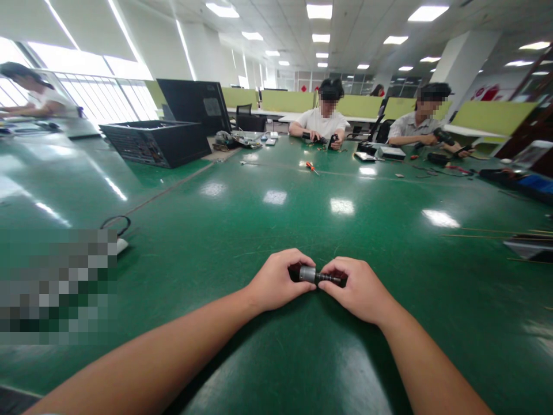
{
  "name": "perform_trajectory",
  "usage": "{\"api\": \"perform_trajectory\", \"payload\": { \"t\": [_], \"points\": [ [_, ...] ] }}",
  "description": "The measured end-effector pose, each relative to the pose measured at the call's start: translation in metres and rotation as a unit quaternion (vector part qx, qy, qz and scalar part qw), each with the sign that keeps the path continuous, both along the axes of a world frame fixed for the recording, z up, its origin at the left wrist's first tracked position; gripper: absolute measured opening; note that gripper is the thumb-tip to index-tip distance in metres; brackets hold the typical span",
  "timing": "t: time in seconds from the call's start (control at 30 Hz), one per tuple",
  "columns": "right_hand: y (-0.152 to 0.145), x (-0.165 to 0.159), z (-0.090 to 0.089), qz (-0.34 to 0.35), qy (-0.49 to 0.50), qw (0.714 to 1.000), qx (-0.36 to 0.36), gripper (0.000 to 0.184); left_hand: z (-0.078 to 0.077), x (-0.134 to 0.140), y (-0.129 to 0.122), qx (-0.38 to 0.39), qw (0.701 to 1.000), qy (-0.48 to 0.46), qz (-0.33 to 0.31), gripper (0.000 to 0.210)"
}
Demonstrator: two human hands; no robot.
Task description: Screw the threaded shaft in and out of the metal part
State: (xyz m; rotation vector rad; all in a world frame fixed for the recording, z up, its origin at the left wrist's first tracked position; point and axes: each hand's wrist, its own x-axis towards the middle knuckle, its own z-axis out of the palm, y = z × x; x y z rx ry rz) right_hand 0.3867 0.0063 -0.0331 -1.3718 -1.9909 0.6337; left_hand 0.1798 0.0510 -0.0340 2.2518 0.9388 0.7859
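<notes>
The fingers (297,253) of the left hand (272,282) are curled nearly closed, index and thumb pinching a short, grey cylindrical metal piece (307,273); from my remote seat I see the fingers of the right hand (363,288) bent about as tightly around a thin, dark ribbed metal shaft (329,278). The two parts sit end to end in the lower middle of the frame, over the glossy green tabletop (259,230). I cannot tell whether they are joined or merely lined up.

I read the step in hand as two-handed handling of these small parts, one end in each grip. In my judgement the next move calls for a firm pinch on the grey piece, a lighter one on the shaft, and both in one straight line, so that neither slips or tilts.

An orange-and-black screwdriver (310,166) lies in the upper middle, well apart from both hands; beyond it sits a co-worker in a white shirt (317,122). I also see a boxy black computer case (158,144) at upper left.
</notes>
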Motion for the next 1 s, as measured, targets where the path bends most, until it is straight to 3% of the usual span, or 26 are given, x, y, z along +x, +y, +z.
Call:
{"api": "perform_trajectory", "payload": {
  "t": [1.0],
  "points": [
    [-0.0014,0.0022,0.003,-0.014,-0.019,1.0,-0.005,0.005,0.0009,0.0002,0.0001,-0.005,1.0,0.0,0.009,0.026]
  ]
}}
